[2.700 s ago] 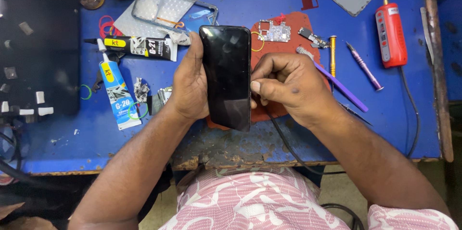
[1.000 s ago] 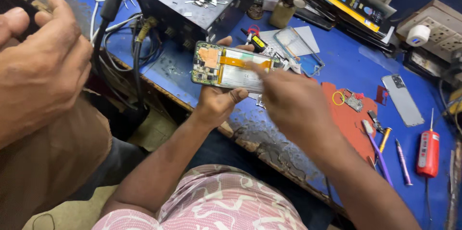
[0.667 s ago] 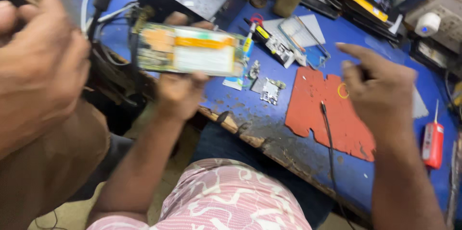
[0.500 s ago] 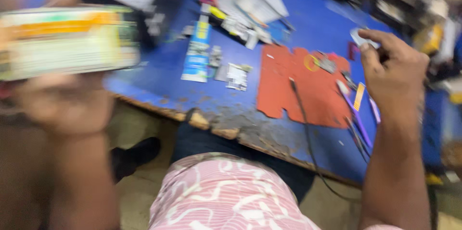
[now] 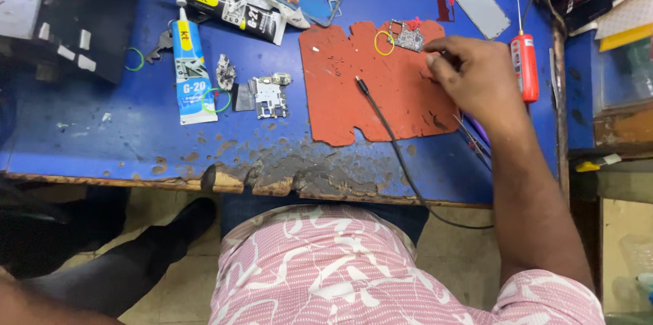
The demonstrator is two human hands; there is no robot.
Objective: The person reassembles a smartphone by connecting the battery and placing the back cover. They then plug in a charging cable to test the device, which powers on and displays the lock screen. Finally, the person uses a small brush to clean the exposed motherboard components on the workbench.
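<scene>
Reaching at one o'clock, our right hand curled beside the small grey circuit board on the red rubber mat; whether it gripped anything, we couldn't tell. Our left hand was unseen. Fingers could knock the red-handled screwdriver at three o'clock.

White-and-blue glue tube w/ yellow cap end lies far left of right hand. Black tube w/ yellow-white label sits above it, upper left.
</scene>
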